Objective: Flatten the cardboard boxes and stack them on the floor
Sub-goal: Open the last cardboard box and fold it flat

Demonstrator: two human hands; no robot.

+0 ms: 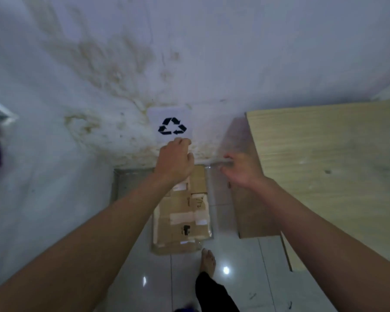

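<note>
We see both our bare forearms stretched forward and down from the bottom corners. Our left hand (175, 162) is curled loosely, knuckles up, fingers bent under, holding nothing we can make out. Our right hand (242, 168) is slightly blurred, palm down, fingers spread loosely and empty. Below, our bare right foot (208, 260) shows under a dark trouser leg.

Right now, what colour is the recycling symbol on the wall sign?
Black recycling symbol, on white, head view.

Brown cardboard boxes (181, 212) are lying on glossy white floor (241, 278); white sign (170, 126) is showing black arrows.
</note>
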